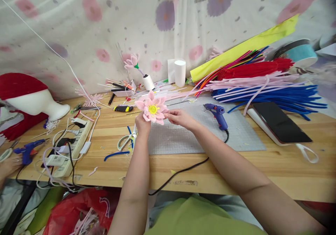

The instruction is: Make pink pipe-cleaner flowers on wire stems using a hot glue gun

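Note:
A pink pipe-cleaner flower with a yellow centre is held up over the left part of the grey cutting mat. Behind its lower left petals, my left hand is closed around its underside, the fingers mostly hidden. My right hand pinches a petal at the flower's right edge between thumb and fingers. On the mat to the right lies a blue hot glue gun. White-handled scissors rest beside my left wrist, close to a short blue pipe cleaner.
Bundles of blue pipe cleaners and a phone lie at the right. A second pink flower stands in a white bottle. At the left are a power strip with tangled cords, a mannequin head and a co-worker's hand.

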`<move>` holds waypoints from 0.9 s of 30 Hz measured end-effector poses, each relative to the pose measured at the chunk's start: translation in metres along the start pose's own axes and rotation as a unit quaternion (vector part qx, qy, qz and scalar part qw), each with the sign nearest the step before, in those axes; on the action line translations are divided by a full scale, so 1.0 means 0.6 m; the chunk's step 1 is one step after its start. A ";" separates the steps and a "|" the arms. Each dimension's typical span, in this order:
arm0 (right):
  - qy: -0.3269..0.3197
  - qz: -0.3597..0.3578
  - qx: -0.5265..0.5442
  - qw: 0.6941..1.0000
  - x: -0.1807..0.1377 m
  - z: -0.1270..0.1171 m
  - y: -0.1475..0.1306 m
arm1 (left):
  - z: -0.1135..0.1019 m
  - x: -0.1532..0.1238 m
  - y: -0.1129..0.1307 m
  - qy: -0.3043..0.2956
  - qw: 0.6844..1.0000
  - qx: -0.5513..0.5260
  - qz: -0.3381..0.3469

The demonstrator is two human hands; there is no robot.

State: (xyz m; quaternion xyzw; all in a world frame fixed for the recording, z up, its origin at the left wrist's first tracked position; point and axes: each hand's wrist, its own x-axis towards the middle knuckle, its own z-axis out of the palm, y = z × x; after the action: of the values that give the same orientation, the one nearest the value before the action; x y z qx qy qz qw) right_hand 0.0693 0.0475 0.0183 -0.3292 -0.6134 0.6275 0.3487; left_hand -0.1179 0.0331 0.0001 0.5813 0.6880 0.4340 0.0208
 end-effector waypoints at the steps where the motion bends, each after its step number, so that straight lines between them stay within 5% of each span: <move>1: -0.015 0.002 0.007 1.000 -0.002 0.002 -0.002 | 0.000 -0.001 0.000 0.001 1.000 -0.003 0.004; 15: -0.004 -0.005 0.183 0.983 0.025 0.021 0.001 | 0.007 0.000 -0.019 -0.026 0.999 0.018 -0.013; 22: 0.062 0.038 0.167 0.983 0.008 0.029 -0.002 | 0.009 0.000 -0.013 0.058 0.995 0.056 -0.050; 27: 0.015 0.097 0.136 0.986 -0.016 0.044 -0.010 | 0.009 -0.007 0.003 0.090 0.995 0.021 -0.050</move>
State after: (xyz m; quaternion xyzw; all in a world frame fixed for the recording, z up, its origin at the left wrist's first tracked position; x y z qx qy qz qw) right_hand 0.0522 0.0250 0.0250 -0.3461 -0.4818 0.7312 0.3368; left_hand -0.1123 0.0325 -0.0040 0.5054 0.7238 0.4686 -0.0316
